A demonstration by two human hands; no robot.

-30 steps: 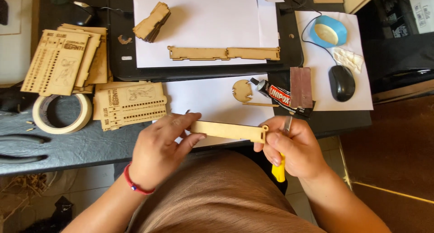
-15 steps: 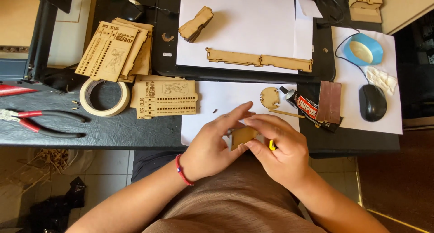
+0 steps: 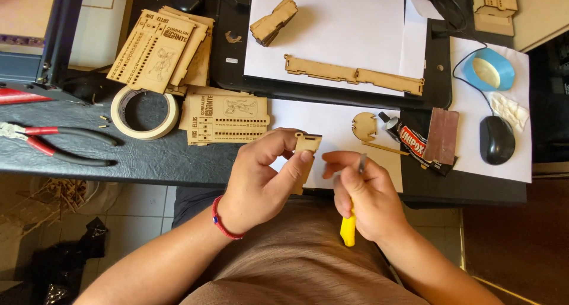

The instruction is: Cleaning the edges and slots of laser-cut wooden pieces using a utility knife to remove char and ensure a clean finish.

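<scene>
My left hand (image 3: 265,180) pinches a thin laser-cut wooden strip (image 3: 307,148), held end-on and upright near the desk's front edge. My right hand (image 3: 363,197) grips a yellow-handled craft knife (image 3: 348,229), with its metal blade sticking up between the fingers close to the strip. A red band sits on my left wrist. Behind the hands lies a white paper sheet (image 3: 332,124) with a small round wooden piece (image 3: 364,126) on it.
On the dark desk: stacks of engraved wooden panels (image 3: 225,118), a masking tape roll (image 3: 144,111), red-handled pliers (image 3: 56,142), a glue tube (image 3: 411,140), a brown block (image 3: 442,135), a computer mouse (image 3: 496,140), blue tape (image 3: 489,70), a long wooden piece (image 3: 354,75).
The wooden strip was held flat between both hands, then turned; now my left hand alone holds it end-on. My right hand has drawn back with the knife.
</scene>
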